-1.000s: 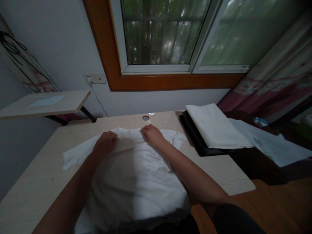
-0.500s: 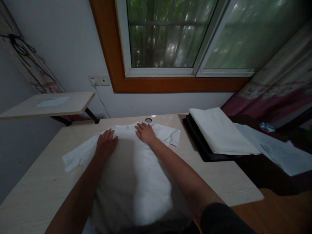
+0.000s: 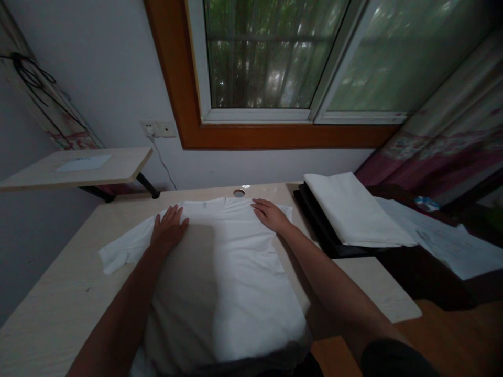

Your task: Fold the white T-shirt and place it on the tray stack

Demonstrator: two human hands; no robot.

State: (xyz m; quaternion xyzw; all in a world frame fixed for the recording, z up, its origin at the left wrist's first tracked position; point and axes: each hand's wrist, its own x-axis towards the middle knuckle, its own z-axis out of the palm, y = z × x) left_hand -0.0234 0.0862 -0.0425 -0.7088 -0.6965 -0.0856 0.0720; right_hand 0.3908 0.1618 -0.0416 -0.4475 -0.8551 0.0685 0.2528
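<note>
White T-shirt (image 3: 228,272) — soft cotton, spread flat on pale wood-grain bench (image 3: 58,293), collar toward window, length running away. Left hand (image 3: 168,230), right hand (image 3: 271,215) — flat-palmed on shoulders, grasping nothing.

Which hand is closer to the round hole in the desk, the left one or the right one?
Right. The right hand lies flat on the white T-shirt, just right of the hole; the left hand rests farther off, on the other shoulder.
</note>
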